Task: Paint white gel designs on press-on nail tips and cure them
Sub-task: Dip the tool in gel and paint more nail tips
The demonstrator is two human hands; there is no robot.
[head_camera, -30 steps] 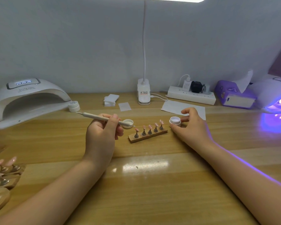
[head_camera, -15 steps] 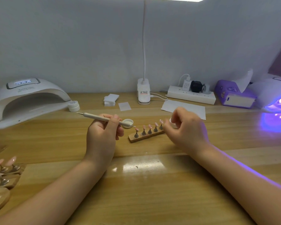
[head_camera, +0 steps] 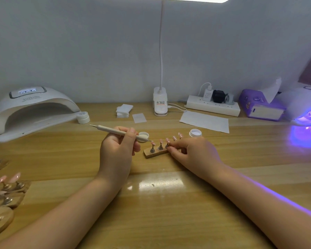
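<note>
A small wooden holder (head_camera: 153, 153) stands mid-table with several pink nail tips (head_camera: 167, 140) on metal stands. My left hand (head_camera: 118, 152) grips a white dotting pen (head_camera: 113, 131), its metal point hovering just left of the first tip. My right hand (head_camera: 192, 152) pinches the right part of the holder and hides that end. An open jar of white gel (head_camera: 195, 133) sits behind my right hand. Its lid (head_camera: 144, 136) lies behind the pen tip.
A white cure lamp (head_camera: 30, 110) stands at the back left, a closed gel jar (head_camera: 83, 117) beside it. A second lamp (head_camera: 305, 108) glows violet at the far right. Wipes (head_camera: 124, 110), paper (head_camera: 205, 121), a desk lamp base (head_camera: 160, 105), power strip (head_camera: 213, 106), tissue box (head_camera: 260, 106). More holders (head_camera: 5, 191) at left edge.
My right hand let go of the open gel jar, moved left and down, and now pinches the wooden holder. The left hand with the pen has barely moved.
</note>
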